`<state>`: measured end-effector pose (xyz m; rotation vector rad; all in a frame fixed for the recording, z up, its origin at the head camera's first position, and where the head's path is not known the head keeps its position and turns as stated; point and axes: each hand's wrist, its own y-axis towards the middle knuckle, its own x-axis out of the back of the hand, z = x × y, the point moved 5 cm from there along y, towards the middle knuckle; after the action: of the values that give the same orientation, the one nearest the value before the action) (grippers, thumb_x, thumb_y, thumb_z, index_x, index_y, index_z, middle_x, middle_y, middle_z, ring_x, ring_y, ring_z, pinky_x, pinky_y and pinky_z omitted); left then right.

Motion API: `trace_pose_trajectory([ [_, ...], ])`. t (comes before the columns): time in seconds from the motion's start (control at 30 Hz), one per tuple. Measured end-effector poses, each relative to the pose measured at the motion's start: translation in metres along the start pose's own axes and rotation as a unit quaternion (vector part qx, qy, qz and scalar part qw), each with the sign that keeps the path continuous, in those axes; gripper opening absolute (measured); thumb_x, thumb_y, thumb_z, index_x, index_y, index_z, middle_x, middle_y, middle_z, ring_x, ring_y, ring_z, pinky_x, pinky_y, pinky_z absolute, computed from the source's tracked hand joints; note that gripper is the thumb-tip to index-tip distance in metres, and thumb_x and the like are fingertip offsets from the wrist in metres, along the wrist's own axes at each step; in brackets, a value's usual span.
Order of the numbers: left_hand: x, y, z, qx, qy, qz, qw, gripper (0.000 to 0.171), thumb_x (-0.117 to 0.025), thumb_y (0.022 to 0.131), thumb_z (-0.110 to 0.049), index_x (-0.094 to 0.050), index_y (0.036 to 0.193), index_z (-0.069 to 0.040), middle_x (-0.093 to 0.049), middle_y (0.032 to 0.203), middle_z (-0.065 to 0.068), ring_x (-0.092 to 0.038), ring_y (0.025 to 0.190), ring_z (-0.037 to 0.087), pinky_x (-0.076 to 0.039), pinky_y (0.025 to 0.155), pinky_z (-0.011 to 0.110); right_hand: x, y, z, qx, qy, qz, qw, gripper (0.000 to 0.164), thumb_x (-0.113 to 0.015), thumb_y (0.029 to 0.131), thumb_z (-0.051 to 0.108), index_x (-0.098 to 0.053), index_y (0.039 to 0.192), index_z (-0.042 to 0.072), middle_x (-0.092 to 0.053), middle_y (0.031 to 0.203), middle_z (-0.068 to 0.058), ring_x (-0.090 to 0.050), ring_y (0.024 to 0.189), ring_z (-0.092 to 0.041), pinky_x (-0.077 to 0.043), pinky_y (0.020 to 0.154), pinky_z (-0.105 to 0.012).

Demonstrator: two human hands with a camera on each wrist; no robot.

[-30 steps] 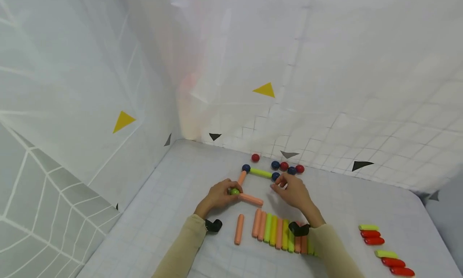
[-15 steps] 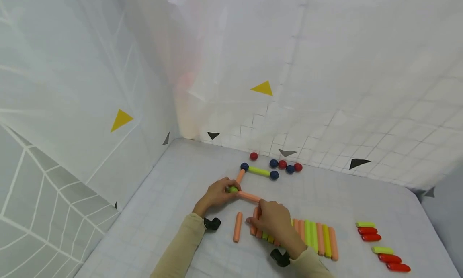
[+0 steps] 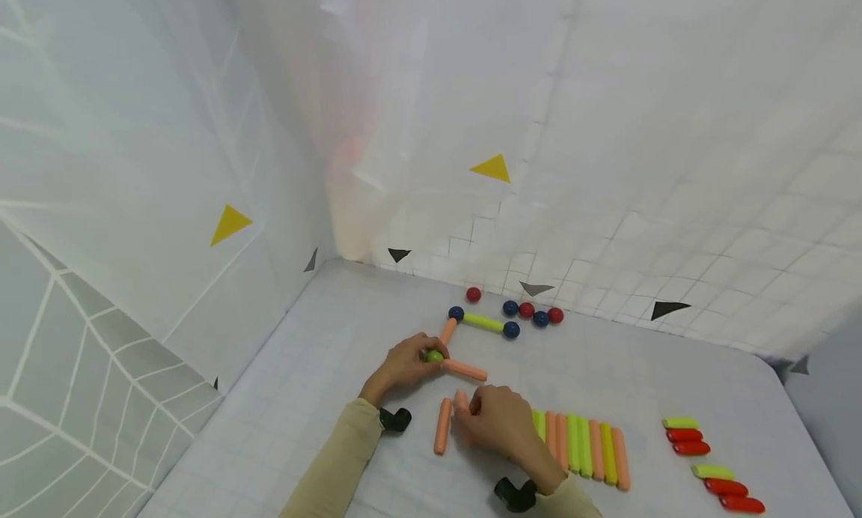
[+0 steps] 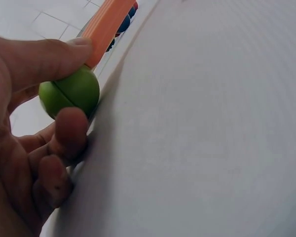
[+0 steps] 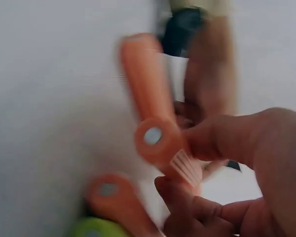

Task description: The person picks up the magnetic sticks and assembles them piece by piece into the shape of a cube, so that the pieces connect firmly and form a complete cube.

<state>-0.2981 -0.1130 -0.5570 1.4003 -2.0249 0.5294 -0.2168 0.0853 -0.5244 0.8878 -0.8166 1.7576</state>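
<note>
My left hand (image 3: 407, 361) pinches a green ball (image 4: 71, 91) between thumb and fingers on the table. Two orange magnetic sticks meet at this ball: one (image 3: 449, 329) runs to a blue ball (image 3: 456, 314), the other (image 3: 466, 370) points right with a free end. A yellow-green stick (image 3: 483, 323) links that blue ball to a second blue ball (image 3: 511, 329). My right hand (image 3: 501, 421) pinches another orange magnetic stick (image 5: 160, 143), with a silver disc in its end. Beside it lies a loose orange stick (image 3: 442, 427).
A row of orange, yellow and green sticks (image 3: 584, 447) lies right of my right hand, which hides part of it. Red and blue balls (image 3: 527, 310) sit near the back wall. Short red and yellow-green pieces (image 3: 727, 488) lie at the right.
My right hand has left the far blue ball, touched the free end of the joined orange stick, then moved down-left and taken an orange stick from the row. My left hand stays put.
</note>
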Motion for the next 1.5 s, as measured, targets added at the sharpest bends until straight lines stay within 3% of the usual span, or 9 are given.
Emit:
trace_pose_trajectory([
  [0.2, 0.002, 0.000, 0.000, -0.009, 0.003, -0.010, 0.9999, 0.012, -0.077, 0.097, -0.027, -0.076, 0.109, -0.024, -0.066, 0.108, 0.000, -0.056, 0.093, 0.014, -0.046, 0.083, 0.035, 0.037, 0.018, -0.033, -0.075, 0.097, -0.009, 0.992, 0.034, -0.066, 0.102, 0.039, -0.076, 0.095, 0.008, -0.065, 0.075, -0.002, -0.055, 0.065, -0.017, -0.040, 0.057, -0.028],
  [0.3, 0.003, 0.000, 0.001, -0.013, 0.002, -0.013, 0.9998, 0.011, -0.077, 0.097, -0.025, -0.076, 0.109, -0.024, -0.066, 0.106, -0.001, -0.056, 0.092, 0.013, -0.046, 0.083, 0.033, 0.047, 0.034, -0.063, -0.129, 0.165, 0.007, 0.978, 0.046, -0.062, 0.104, 0.045, -0.076, 0.113, 0.003, -0.070, 0.091, -0.006, -0.056, 0.075, -0.019, -0.042, 0.063, -0.029],
  [0.4, 0.003, 0.001, 0.002, -0.021, 0.003, -0.017, 0.9996, 0.012, -0.077, 0.097, -0.023, -0.076, 0.109, -0.022, -0.067, 0.105, -0.001, -0.055, 0.089, 0.012, -0.045, 0.080, 0.031, 0.048, 0.050, -0.089, -0.173, 0.218, 0.023, 0.960, 0.051, -0.062, 0.104, 0.050, -0.075, 0.119, 0.003, -0.071, 0.096, -0.005, -0.054, 0.076, -0.019, -0.037, 0.064, -0.029],
  [0.47, 0.002, 0.001, 0.002, -0.025, 0.004, -0.019, 0.9995, 0.012, -0.078, 0.097, -0.023, -0.076, 0.109, -0.022, -0.067, 0.104, -0.001, -0.054, 0.087, 0.011, -0.045, 0.079, 0.030, 0.047, 0.059, -0.100, -0.186, 0.227, 0.028, 0.956, 0.051, -0.063, 0.103, 0.050, -0.077, 0.117, 0.003, -0.072, 0.093, -0.004, -0.052, 0.074, -0.018, -0.035, 0.064, -0.028],
  [0.67, 0.003, 0.001, 0.001, -0.025, 0.006, -0.020, 0.9995, 0.012, -0.078, 0.098, -0.027, -0.076, 0.109, -0.024, -0.065, 0.103, -0.002, -0.053, 0.086, 0.011, -0.044, 0.078, 0.029, 0.045, 0.078, -0.109, -0.177, 0.216, 0.024, 0.960, 0.052, -0.067, 0.101, 0.052, -0.080, 0.114, 0.003, -0.073, 0.092, -0.002, -0.057, 0.079, -0.018, -0.042, 0.068, -0.028],
  [0.9, 0.006, 0.003, -0.003, -0.016, -0.010, -0.016, 0.9997, 0.011, -0.077, 0.098, -0.027, -0.076, 0.108, -0.024, -0.065, 0.103, -0.002, -0.053, 0.087, 0.014, -0.044, 0.080, 0.033, 0.048, 0.089, -0.109, -0.176, 0.218, 0.002, 0.960, 0.051, -0.072, 0.097, 0.055, -0.081, 0.103, 0.005, -0.075, 0.082, 0.002, -0.057, 0.072, -0.018, -0.042, 0.066, -0.028],
  [1.3, 0.001, 0.005, 0.001, -0.009, -0.007, -0.012, 0.9999, 0.011, -0.078, 0.098, -0.032, -0.076, 0.107, -0.026, -0.064, 0.101, -0.003, -0.054, 0.086, 0.012, -0.043, 0.078, 0.030, 0.051, 0.095, -0.121, -0.195, 0.194, 0.020, 0.961, 0.057, -0.069, 0.094, 0.063, -0.081, 0.084, 0.009, -0.062, 0.070, 0.001, -0.051, 0.068, -0.018, -0.033, 0.062, -0.030],
  [1.4, -0.001, 0.002, 0.002, -0.009, -0.001, -0.008, 0.9999, 0.012, -0.078, 0.098, -0.033, -0.076, 0.108, -0.027, -0.063, 0.100, -0.004, -0.053, 0.085, 0.011, -0.043, 0.077, 0.029, 0.058, 0.093, -0.116, -0.181, 0.150, -0.014, 0.972, 0.057, -0.068, 0.096, 0.060, -0.080, 0.080, 0.007, -0.058, 0.065, 0.001, -0.051, 0.065, -0.018, -0.033, 0.058, -0.029],
  [1.5, -0.003, 0.000, 0.003, -0.004, -0.001, -0.007, 1.0000, 0.012, -0.078, 0.097, -0.032, -0.076, 0.108, -0.027, -0.063, 0.100, -0.005, -0.053, 0.085, 0.011, -0.043, 0.077, 0.030, 0.071, 0.096, -0.104, -0.152, 0.100, -0.094, 0.979, 0.051, -0.069, 0.096, 0.054, -0.077, 0.081, 0.006, -0.060, 0.068, -0.001, -0.053, 0.063, -0.019, -0.036, 0.053, -0.028],
])
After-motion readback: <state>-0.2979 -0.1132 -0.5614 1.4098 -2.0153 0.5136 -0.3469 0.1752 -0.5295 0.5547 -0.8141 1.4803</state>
